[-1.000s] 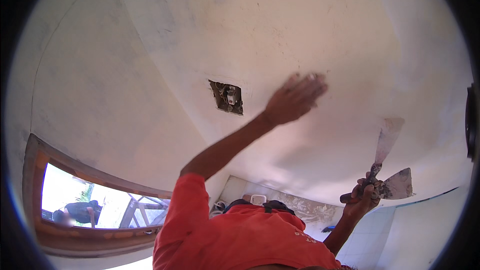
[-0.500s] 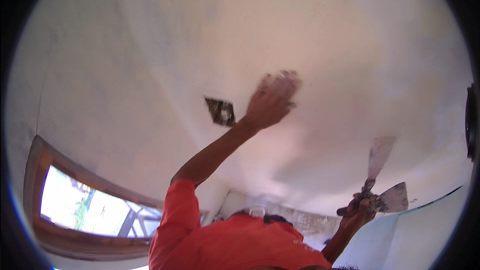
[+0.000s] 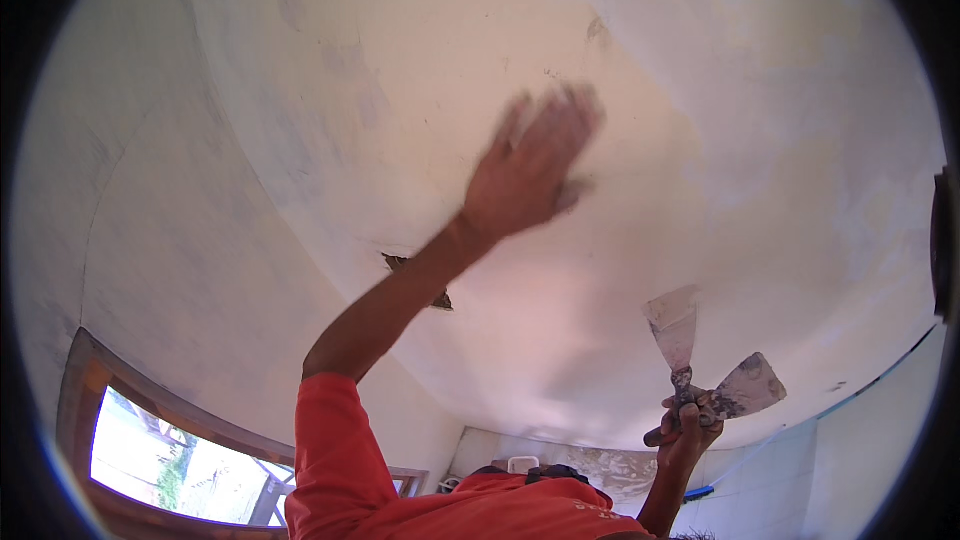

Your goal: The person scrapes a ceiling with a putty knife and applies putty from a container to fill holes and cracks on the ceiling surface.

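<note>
My left hand (image 3: 530,170) is raised against a pale, patchily plastered surface (image 3: 680,210). Its fingers are stretched out and slightly smeared by motion, with nothing held; whether the palm touches the plaster I cannot tell. Behind my left forearm, a dark, ragged hole (image 3: 441,301) in the surface is partly covered. Lower right, my right hand (image 3: 692,432) is closed around the handles of two putty knives. One putty knife (image 3: 674,332) points upward, its wide blade coated in pale filler. The other putty knife (image 3: 748,387) fans out to the right, its blade smeared and stained.
A wooden-framed window (image 3: 150,460) lies at the lower left. Thin cracks run through the plaster on the left. A dark object (image 3: 940,245) juts in at the right rim. Near my right wrist is a small blue item (image 3: 698,493) by a pale wall.
My view has shifted, and the hole sits lower, now partly behind my forearm. My left hand is higher in the picture. The right hand, still holding both putty knives, appears farther left.
</note>
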Demonstrator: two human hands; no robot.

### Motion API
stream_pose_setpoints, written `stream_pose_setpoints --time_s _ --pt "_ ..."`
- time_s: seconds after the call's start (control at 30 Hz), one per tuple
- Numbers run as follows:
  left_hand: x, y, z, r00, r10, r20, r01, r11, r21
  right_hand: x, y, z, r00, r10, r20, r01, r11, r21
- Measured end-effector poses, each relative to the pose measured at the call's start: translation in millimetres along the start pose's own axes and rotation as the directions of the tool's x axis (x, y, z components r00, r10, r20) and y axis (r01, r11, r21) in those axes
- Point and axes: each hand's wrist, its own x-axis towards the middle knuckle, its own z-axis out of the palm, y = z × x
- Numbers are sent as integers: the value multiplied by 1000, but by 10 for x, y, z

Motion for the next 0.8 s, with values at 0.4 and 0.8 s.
stream_pose_setpoints --time_s 0.4,0.8 --pt "-973 757 394 951 307 40 -308 951 20 -40 -47 136 995 95 -40 -96 995 -15" --pt "106 -151 -31 941 -219 -259 205 976 -79 -55 -158 144 979 202 -3 -202 979 -17"
